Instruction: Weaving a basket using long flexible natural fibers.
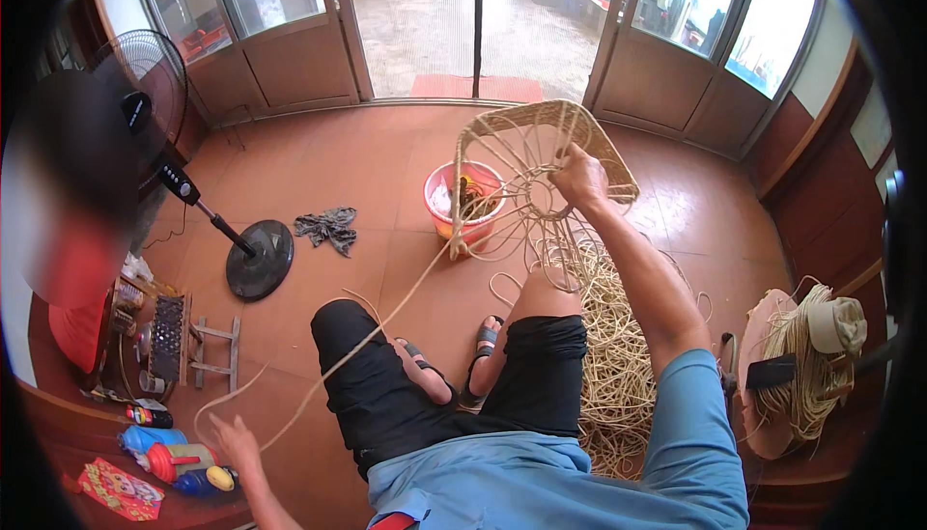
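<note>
My right hand (pixel 581 179) is closed on the spokes of a half-woven wicker basket (pixel 552 120), holding it up in front of my right knee. Its side is a woven band, while open spokes fan out around a ring at its base. From the basket's lower left corner a long pale cord (pixel 362 342) runs taut down to the lower left. There my left hand (pixel 237 441) pinches it, arm stretched out. Beyond that hand the cord's loose end curls up and back. Part of the left fingers' grip is hard to make out.
A pink bucket (pixel 463 178) stands behind the basket. A heap of cord (pixel 618 366) lies beside my right leg. A black fan base (pixel 259 260) and a dark cloth (pixel 328 229) are on the left floor. A cord coil (pixel 797 366) sits at the right; bottles (pixel 179 458) lie lower left.
</note>
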The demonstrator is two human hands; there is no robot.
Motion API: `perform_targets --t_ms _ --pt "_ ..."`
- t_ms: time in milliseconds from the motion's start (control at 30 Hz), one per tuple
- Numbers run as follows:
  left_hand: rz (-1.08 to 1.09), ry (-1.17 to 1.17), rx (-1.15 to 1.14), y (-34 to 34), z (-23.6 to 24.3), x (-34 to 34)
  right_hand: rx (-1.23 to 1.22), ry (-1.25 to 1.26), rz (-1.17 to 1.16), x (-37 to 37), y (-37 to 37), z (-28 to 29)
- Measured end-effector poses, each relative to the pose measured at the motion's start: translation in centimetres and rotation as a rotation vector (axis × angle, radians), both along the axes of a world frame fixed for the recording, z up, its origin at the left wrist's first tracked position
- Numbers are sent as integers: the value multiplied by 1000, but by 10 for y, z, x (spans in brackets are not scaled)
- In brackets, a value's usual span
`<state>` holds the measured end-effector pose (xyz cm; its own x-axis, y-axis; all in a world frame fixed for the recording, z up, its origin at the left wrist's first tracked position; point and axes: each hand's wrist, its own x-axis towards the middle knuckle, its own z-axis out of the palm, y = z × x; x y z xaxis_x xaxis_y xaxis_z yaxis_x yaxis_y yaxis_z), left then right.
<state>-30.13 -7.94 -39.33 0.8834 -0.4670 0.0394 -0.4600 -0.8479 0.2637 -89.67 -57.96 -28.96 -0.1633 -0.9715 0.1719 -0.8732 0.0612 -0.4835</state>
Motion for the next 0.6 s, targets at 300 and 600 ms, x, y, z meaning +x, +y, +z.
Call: perform_targets --t_ms 300,600 --pt "-566 538 -520 -94 19 -106 -59 -344 27 19 14 16" --pt "-886 544 -840 -239 113 -217 -168 -842 353 122 99 -10"
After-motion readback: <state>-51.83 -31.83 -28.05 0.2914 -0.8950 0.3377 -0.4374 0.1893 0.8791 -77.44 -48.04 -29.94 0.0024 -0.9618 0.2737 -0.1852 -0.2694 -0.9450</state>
